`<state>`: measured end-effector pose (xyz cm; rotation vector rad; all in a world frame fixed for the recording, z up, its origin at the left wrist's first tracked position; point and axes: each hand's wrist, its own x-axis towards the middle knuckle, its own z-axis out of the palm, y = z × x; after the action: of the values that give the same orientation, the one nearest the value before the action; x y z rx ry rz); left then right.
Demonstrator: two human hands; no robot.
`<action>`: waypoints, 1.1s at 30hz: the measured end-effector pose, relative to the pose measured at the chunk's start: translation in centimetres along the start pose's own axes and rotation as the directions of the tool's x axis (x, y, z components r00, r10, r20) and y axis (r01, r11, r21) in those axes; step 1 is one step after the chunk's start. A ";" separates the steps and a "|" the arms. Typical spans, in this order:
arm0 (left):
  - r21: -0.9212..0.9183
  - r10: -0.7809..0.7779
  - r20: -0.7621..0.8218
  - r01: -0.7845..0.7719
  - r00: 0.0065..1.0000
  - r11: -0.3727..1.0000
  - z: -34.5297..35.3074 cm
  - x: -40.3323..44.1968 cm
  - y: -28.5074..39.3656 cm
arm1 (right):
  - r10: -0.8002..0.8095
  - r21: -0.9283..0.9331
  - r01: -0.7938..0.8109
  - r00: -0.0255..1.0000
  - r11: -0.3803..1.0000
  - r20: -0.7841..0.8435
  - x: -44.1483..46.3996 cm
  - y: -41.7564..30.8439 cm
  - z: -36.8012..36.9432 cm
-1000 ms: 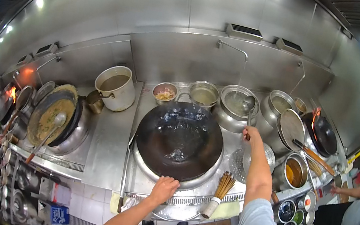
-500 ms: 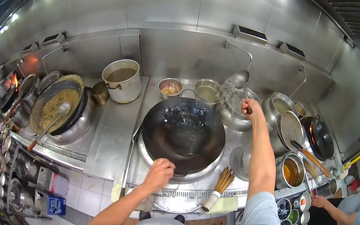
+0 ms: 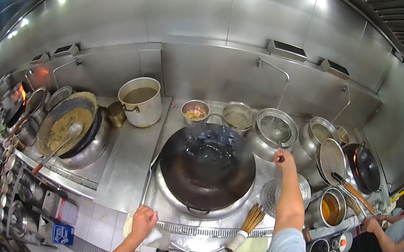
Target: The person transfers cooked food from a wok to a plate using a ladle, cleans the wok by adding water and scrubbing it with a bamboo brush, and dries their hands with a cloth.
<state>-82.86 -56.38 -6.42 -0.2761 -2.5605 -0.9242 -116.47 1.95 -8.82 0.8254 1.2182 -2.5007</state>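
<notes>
Ladle of grey metal (image 3: 281, 135), clenched by the right hand (image 3: 287, 162), seemingly dips into the round silver pot (image 3: 266, 147) at the black wok's (image 3: 207, 172) 2 o'clock; lifting calls for steadiness. Left hand (image 3: 144, 219) curls, contents unclear.

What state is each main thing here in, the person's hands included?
Black wok: on the stove, shiny inside, no food visible
Left hand: curled, apart from the wok; grip unclear
Right hand: closed on the ladle
Ladle: over or in the water pot, unclear which
Water pot: uncovered, holding water
Brush: lying down, unheld
Tall pot: uncovered, holding liquid
</notes>
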 end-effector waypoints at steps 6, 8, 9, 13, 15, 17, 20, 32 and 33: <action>-0.146 0.143 0.093 -0.129 0.985 0.981 1.6 2.6 5.1 | -0.122 0.579 -0.106 0.932 0.808 0.340 -7.5 0.1 5.8; -0.220 0.210 0.078 -0.189 0.975 0.957 2.4 3.7 6.8 | -0.083 0.563 -0.181 0.908 0.806 0.411 -8.7 -1.3 8.0; -0.254 0.235 0.116 -0.200 0.965 0.946 3.0 4.0 7.1 | -0.089 0.564 -0.174 0.909 0.807 0.408 -9.1 -1.9 9.3; -0.330 0.277 0.181 -0.207 0.944 0.921 3.4 4.8 8.5 | -0.016 0.244 -0.047 0.969 0.969 0.247 -10.7 -3.9 13.7; -0.326 0.258 0.167 -0.194 0.952 0.925 3.5 4.4 7.4 | 0.004 0.075 -0.018 0.984 0.997 0.176 -11.0 -4.0 13.9; -0.330 0.230 0.155 -0.169 0.961 0.929 3.2 3.0 6.1 | -0.185 -0.367 0.235 0.969 0.900 0.166 -10.0 -2.7 11.7; -0.259 0.090 0.140 -0.051 0.986 0.964 1.4 1.2 3.2 | -0.458 -0.702 0.298 0.888 0.647 -0.045 -8.5 1.7 7.4; -0.078 -0.217 0.039 0.219 0.975 0.973 -2.1 -3.3 2.3 | -0.076 0.239 0.056 0.994 0.969 0.077 -2.2 0.6 0.7; -0.090 -0.153 0.041 0.156 0.987 0.984 -1.7 -3.0 2.8 | -0.076 0.241 0.056 0.995 0.969 0.072 -2.5 1.0 1.2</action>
<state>-78.81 -55.46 -4.94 -0.1208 -2.6035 -1.1063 -114.45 0.28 -7.43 0.7390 0.9456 -2.7447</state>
